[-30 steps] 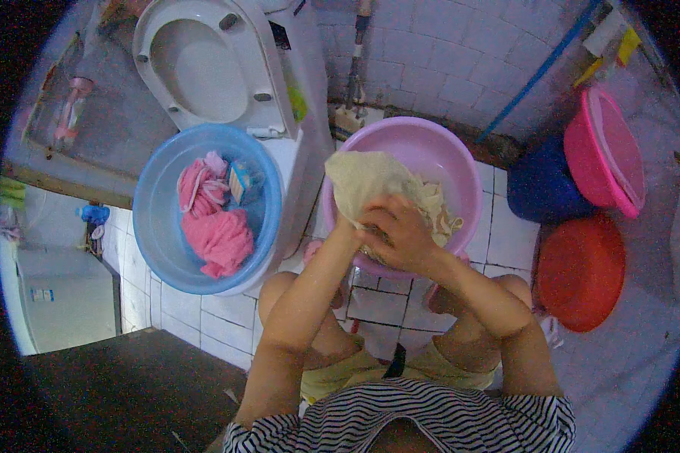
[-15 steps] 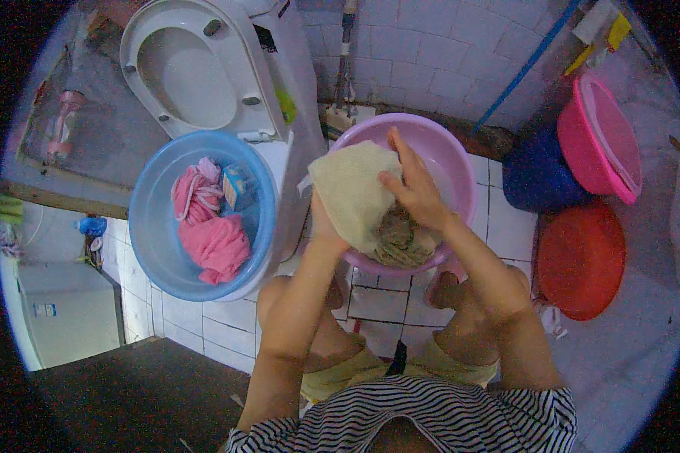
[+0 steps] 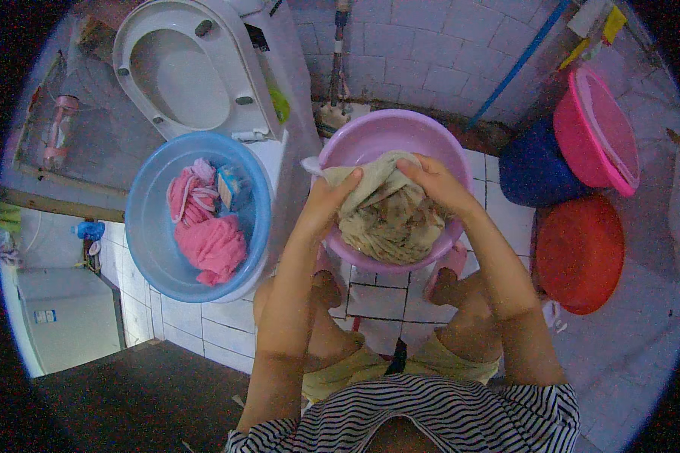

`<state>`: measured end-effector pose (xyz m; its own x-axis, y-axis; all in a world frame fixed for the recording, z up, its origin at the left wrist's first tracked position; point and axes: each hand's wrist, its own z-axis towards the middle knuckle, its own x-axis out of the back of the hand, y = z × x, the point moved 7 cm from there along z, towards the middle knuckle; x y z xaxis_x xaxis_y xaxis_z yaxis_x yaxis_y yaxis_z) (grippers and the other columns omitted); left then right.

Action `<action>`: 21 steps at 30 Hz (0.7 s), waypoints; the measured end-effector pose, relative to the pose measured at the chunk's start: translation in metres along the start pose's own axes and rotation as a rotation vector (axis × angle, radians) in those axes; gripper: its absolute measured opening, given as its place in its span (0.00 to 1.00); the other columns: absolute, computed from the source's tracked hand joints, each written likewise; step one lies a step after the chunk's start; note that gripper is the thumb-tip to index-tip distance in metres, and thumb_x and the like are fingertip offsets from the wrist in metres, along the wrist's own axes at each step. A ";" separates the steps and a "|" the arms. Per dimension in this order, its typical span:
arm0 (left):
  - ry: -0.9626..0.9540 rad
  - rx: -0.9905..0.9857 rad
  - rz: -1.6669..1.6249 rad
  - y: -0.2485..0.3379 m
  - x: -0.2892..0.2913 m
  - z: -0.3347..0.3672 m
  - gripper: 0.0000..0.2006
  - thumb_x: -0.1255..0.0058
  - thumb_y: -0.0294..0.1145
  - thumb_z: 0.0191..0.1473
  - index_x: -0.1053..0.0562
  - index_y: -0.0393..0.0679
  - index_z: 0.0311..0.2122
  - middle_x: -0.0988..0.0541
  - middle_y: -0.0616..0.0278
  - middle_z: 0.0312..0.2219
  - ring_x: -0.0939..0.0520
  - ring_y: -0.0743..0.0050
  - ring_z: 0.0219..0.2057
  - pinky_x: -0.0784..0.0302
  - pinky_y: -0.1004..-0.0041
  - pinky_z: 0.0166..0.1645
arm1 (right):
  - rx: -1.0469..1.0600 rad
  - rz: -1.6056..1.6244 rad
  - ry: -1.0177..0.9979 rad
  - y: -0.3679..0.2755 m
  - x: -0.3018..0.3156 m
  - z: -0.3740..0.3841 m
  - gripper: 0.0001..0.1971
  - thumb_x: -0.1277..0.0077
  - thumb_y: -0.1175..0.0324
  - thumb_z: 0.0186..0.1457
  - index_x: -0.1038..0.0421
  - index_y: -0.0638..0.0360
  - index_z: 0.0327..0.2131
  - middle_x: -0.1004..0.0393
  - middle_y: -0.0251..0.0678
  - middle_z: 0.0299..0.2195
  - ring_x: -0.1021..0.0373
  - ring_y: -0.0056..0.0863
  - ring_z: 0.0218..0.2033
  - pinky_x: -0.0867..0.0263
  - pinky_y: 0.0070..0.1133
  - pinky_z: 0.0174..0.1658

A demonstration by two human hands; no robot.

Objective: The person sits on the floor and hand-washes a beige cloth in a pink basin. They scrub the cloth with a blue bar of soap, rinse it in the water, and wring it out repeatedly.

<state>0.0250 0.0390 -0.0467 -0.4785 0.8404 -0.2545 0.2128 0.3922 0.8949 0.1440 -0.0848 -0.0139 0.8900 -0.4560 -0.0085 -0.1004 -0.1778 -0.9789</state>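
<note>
A pale beige cloth (image 3: 389,215), wet-looking and bunched in loose folds, is held over the lilac basin (image 3: 389,124). My left hand (image 3: 331,200) grips its left edge, thumb on top and fingers hidden underneath. My right hand (image 3: 440,185) pinches the upper right edge, with its thumb pointing inward. A fold stretches between the two hands, while the rest of the cloth sags toward the basin's near side. A small white piece (image 3: 311,164) sticks out at the basin's left rim.
Left of me, a blue basin (image 3: 147,226) holds pink cloths (image 3: 211,249) and a small blue packet (image 3: 233,187), near a toilet with a raised seat (image 3: 177,75). At right are a navy bucket (image 3: 533,170), a pink basin (image 3: 593,140) and a red one (image 3: 580,253).
Both hands have lowered the cloth toward the basin. It was spread over my left hand with my right palm against it; now both hands hold its edges and it hangs gathered.
</note>
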 end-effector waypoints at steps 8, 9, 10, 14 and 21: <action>-0.071 -0.135 0.745 -0.002 -0.009 -0.002 0.31 0.45 0.49 0.44 0.35 0.35 0.48 0.28 0.48 0.41 0.27 0.57 0.44 0.34 0.66 0.49 | -0.121 0.187 0.007 0.008 0.007 0.000 0.20 0.58 0.52 0.56 0.30 0.60 0.40 0.27 0.33 0.36 0.32 0.21 0.38 0.35 0.20 0.41; 0.045 -0.240 0.816 0.006 -0.010 -0.006 0.31 0.45 0.48 0.44 0.35 0.35 0.47 0.28 0.49 0.40 0.27 0.56 0.43 0.34 0.66 0.49 | -0.126 0.176 -0.006 0.011 0.007 0.000 0.20 0.58 0.52 0.56 0.30 0.60 0.40 0.27 0.33 0.36 0.32 0.21 0.38 0.35 0.20 0.41; 0.164 -0.346 0.885 0.015 -0.011 -0.010 0.30 0.45 0.47 0.44 0.35 0.35 0.47 0.28 0.49 0.40 0.27 0.56 0.43 0.34 0.66 0.49 | -0.131 0.165 -0.020 0.012 0.007 0.000 0.20 0.58 0.52 0.56 0.30 0.60 0.40 0.27 0.33 0.35 0.32 0.20 0.38 0.36 0.19 0.41; -0.069 -0.586 0.687 0.024 -0.045 -0.014 0.21 0.52 0.41 0.51 0.34 0.38 0.47 0.28 0.52 0.39 0.28 0.58 0.42 0.36 0.69 0.49 | -0.134 0.220 -0.014 0.005 -0.001 -0.003 0.20 0.56 0.52 0.55 0.31 0.59 0.40 0.27 0.32 0.35 0.32 0.20 0.38 0.35 0.19 0.41; 0.025 -0.341 0.255 0.031 -0.028 -0.013 0.18 0.65 0.42 0.59 0.34 0.40 0.47 0.28 0.56 0.40 0.28 0.65 0.42 0.35 0.73 0.48 | -0.042 -0.103 -0.072 -0.009 0.017 0.000 0.14 0.53 0.66 0.54 0.34 0.59 0.44 0.29 0.32 0.38 0.32 0.19 0.38 0.36 0.18 0.42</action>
<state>0.0343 0.0228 -0.0068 -0.4682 0.8836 -0.0039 0.0351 0.0230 0.9991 0.1602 -0.0912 -0.0056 0.9259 -0.3701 0.0760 -0.0236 -0.2574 -0.9660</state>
